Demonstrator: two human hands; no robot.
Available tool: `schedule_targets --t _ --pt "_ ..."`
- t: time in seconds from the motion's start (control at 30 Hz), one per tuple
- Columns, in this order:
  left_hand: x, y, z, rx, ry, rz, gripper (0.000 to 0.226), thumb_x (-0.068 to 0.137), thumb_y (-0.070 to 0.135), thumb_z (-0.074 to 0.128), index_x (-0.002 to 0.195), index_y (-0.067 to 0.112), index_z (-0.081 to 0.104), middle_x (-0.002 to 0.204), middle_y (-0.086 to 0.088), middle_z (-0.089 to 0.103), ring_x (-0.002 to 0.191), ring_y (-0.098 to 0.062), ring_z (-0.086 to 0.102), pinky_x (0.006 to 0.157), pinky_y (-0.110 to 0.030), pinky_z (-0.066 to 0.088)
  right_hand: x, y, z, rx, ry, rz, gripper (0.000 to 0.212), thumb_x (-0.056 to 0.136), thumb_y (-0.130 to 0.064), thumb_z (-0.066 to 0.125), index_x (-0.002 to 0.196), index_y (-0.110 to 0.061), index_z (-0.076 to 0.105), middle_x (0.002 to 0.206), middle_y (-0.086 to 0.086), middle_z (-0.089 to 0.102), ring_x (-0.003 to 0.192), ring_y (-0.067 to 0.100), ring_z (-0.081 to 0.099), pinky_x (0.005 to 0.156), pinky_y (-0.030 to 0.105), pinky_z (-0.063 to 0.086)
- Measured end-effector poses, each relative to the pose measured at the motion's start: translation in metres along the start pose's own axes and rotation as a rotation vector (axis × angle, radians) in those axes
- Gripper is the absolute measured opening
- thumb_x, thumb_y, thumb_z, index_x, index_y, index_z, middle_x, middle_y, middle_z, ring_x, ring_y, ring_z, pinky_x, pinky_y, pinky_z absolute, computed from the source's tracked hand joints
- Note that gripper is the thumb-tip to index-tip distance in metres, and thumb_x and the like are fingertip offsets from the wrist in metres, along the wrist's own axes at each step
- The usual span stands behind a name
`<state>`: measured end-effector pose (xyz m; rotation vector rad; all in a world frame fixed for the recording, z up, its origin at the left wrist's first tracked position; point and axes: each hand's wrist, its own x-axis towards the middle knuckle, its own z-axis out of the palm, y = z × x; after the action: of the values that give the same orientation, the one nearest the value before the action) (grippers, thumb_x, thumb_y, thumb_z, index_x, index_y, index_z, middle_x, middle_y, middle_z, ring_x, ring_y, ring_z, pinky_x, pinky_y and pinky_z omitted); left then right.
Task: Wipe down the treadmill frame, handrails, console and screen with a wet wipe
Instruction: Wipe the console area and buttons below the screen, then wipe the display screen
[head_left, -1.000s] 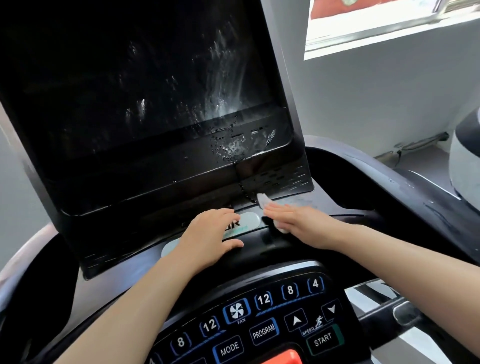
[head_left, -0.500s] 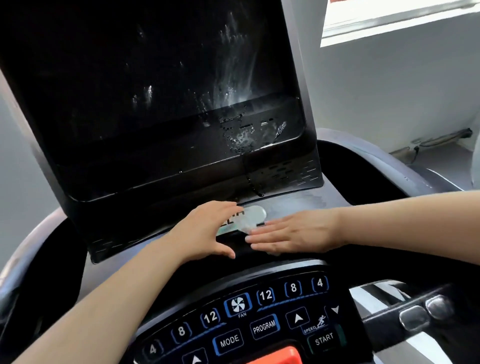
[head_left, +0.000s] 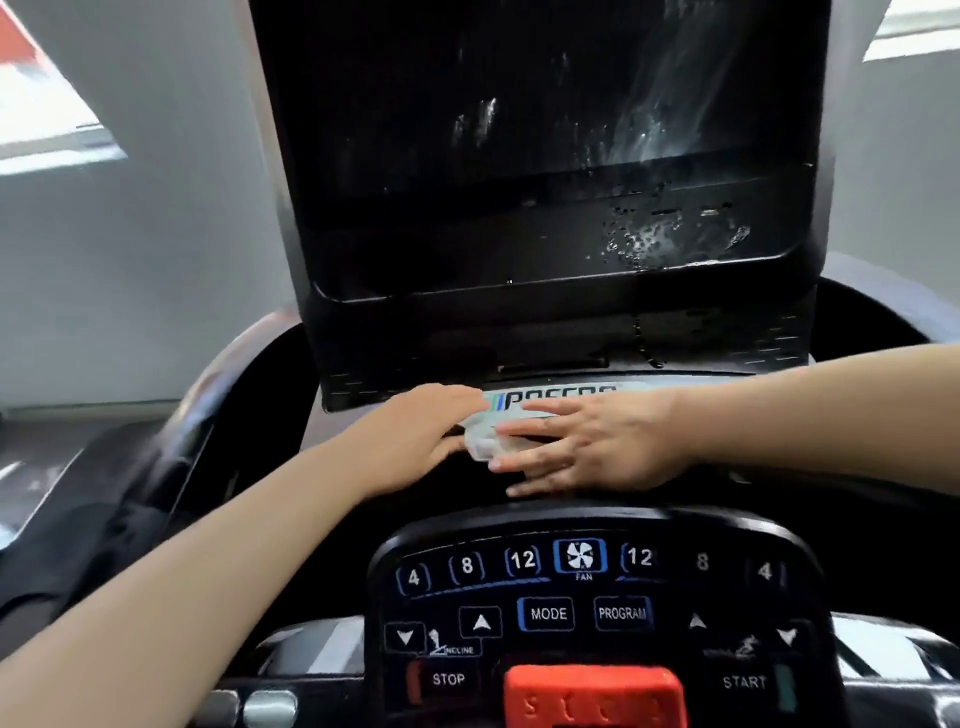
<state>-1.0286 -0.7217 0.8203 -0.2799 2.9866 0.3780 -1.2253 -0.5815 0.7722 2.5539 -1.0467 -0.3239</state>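
Note:
The treadmill's black screen (head_left: 545, 130) stands upright ahead, with wet streaks and droplets on its right side. Below it a silver logo strip (head_left: 561, 397) crosses the console ledge. My right hand (head_left: 587, 447) lies flat with straight fingers, pressing a white wet wipe (head_left: 480, 441) onto the ledge just under the strip. Only the wipe's left end shows past the fingertips. My left hand (head_left: 410, 441) rests flat on the ledge right beside it, fingertips close to the wipe. The button panel (head_left: 582, 597) sits nearer me.
A red safety key (head_left: 592, 693) sits at the panel's bottom, between STOP and START labels. Dark curved handrails (head_left: 171, 457) run off to the left and right. Grey walls and bright windows lie behind the screen.
My right hand has slid left along the ledge with the wipe, toward my left hand. The camera has swung left, so the screen now sits centred and more of the logo strip shows.

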Motion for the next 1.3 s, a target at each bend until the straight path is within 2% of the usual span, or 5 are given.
schedule_targets --t 0.23,0.47,0.67,1.0,1.3 --pt "-0.029 -0.031 0.011 0.03 0.014 -0.075 0.052 0.095 0.019 0.053 0.144 0.023 0.035 0.15 0.008 0.032 0.139 -0.01 0.028 0.113 -0.02 0.017 -0.023 0.011 -0.013 -0.01 -0.045 -0.065 0.049 0.098 -0.031 0.027 0.144 -0.021 0.038 0.151 0.0 0.033 0.142 0.016 0.024 0.115 0.041 0.005" --pt "-0.052 -0.053 0.02 -0.046 0.041 -0.127 0.054 0.094 -0.001 0.041 0.144 0.018 0.035 0.151 0.006 0.032 0.139 -0.007 0.026 0.098 0.002 0.001 0.071 0.023 -0.006 0.016 0.035 -0.193 0.05 0.094 -0.03 0.036 0.142 -0.02 0.042 0.151 0.007 0.034 0.136 0.02 0.038 0.115 0.041 0.013" --pt "-0.053 -0.065 0.013 -0.077 0.088 -0.14 0.061 0.09 -0.006 0.043 0.145 0.02 0.033 0.152 0.005 0.029 0.14 -0.009 0.024 0.105 -0.007 0.01 0.094 0.016 -0.01 0.095 -0.056 -0.167 0.054 0.09 -0.024 0.039 0.144 -0.031 0.038 0.155 0.011 0.023 0.141 0.022 0.028 0.116 0.037 0.004" --pt "-0.018 -0.043 0.019 -0.03 0.11 0.063 0.066 0.088 -0.008 0.038 0.145 0.023 0.032 0.153 0.009 0.026 0.139 -0.008 0.023 0.107 -0.008 0.008 -0.094 -0.015 -0.029 -0.054 -0.258 0.145 0.047 0.099 -0.037 0.02 0.144 -0.039 0.034 0.157 0.001 0.016 0.143 0.016 0.019 0.112 0.043 0.01" --pt "0.026 -0.013 0.012 0.064 0.091 0.214 0.067 0.086 -0.006 0.047 0.145 0.022 0.033 0.153 0.006 0.027 0.139 -0.011 0.027 0.106 -0.008 0.005 -0.023 -0.005 -0.012 -0.038 -0.132 0.038 0.059 0.084 -0.021 0.036 0.141 -0.033 0.04 0.157 -0.002 0.017 0.145 0.015 0.012 0.117 0.044 -0.003"
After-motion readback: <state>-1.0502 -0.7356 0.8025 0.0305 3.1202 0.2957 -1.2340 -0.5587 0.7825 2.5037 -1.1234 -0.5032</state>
